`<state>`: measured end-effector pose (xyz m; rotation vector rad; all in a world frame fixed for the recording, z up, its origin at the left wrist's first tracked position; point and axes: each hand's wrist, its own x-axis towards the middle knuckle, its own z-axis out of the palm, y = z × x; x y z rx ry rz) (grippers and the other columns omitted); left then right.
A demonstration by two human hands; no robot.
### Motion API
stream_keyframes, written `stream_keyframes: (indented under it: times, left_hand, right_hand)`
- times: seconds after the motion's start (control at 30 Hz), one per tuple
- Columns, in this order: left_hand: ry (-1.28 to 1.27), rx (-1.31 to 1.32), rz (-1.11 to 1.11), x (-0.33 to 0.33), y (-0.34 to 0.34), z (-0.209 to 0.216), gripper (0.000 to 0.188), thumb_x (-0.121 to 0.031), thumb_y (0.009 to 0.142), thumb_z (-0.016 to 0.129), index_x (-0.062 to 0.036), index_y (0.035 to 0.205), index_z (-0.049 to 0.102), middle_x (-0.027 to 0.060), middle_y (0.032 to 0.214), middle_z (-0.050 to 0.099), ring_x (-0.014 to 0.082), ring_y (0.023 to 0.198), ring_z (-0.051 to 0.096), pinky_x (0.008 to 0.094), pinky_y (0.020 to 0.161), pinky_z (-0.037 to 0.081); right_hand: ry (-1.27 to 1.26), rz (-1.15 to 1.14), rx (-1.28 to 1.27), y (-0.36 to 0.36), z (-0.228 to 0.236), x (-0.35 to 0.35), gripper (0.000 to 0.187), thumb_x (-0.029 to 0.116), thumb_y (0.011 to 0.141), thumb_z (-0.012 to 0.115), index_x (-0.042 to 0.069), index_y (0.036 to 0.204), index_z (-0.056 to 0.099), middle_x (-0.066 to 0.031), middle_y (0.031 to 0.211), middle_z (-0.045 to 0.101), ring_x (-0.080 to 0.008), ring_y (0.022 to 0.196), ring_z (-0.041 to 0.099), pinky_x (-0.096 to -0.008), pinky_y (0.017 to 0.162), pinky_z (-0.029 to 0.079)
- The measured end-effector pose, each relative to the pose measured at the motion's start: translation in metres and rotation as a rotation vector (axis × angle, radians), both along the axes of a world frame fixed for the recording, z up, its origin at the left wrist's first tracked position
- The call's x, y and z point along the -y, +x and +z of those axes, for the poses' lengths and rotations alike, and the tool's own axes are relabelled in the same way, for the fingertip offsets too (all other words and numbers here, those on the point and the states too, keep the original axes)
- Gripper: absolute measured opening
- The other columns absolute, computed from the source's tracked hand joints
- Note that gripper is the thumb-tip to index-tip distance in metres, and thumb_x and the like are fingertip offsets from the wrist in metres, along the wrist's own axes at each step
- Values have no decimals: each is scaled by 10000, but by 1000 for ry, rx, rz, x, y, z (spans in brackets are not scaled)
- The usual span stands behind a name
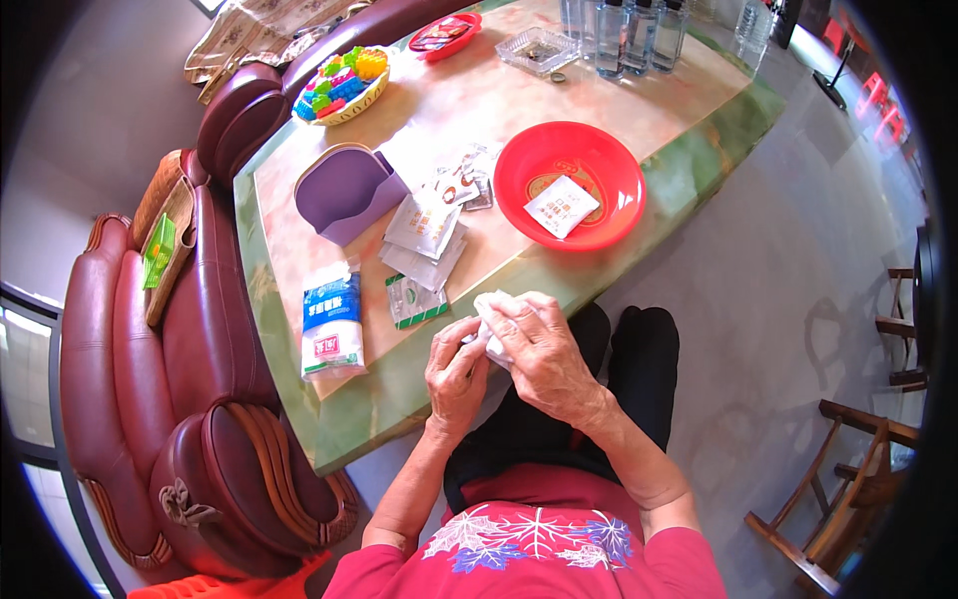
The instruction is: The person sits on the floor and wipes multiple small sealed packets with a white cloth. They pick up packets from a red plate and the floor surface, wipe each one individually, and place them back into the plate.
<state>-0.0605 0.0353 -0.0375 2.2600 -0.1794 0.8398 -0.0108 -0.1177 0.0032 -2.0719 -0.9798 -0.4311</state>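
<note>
Over the table's near edge, both my hands are closed on a crumpled white piece (pixel 496 344), which could be a tissue or a soft packet. My right hand (pixel 544 357) covers its upper side with bent fingers. On the other side, my left hand (pixel 458 371) pinches it. Just beyond my fingers lies a small green-and-white sachet (pixel 413 301). Several white sachets (pixel 427 226) overlap farther back beside a purple holder (pixel 347 192). A red plastic bowl (pixel 624 208) to the right has one white sachet (pixel 564 207) in it. Left of my hands lies a blue-and-white bag (pixel 332 321).
The marbled table (pixel 699 165) has a green border. Farther back stand a basket of colourful toy blocks (pixel 344 85), a small red dish (pixel 444 36), a clear tray (pixel 537 50) and several clear bottles (pixel 639 40). A maroon sofa (pixel 215 299) lines the left; a wooden chair (pixel 838 489) stands right.
</note>
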Motion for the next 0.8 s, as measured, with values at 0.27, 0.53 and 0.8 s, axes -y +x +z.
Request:
stream_keyframes:
  times: [0.27,0.53,0.8]
  left_hand:
    - [130,-50,101,0,-5,-1,258,46,643,762,-84,861,717,68,948,586,233,864,555,334,701,488]
    - [21,-22,52,4,-1,-5,235,61,646,752,-70,835,703,71,889,617,254,824,596,361,693,504]
    - [64,-8,56,5,-1,5,224,72,611,732,-53,777,650,72,819,595,268,784,572,365,688,482]
  right_hand:
    - [-214,-21,-33,13,-14,-1,446,65,773,625,-19,1210,612,-151,1231,590,-334,1144,499,-411,1032,403]
    - [-193,-73,-92,30,-4,21,464,40,759,620,1,1222,604,-139,1220,600,-341,1132,496,-426,1016,405]
    - [-187,223,-185,23,-15,-10,314,47,773,599,7,1082,636,-136,1155,617,-355,1125,520,-472,994,413]
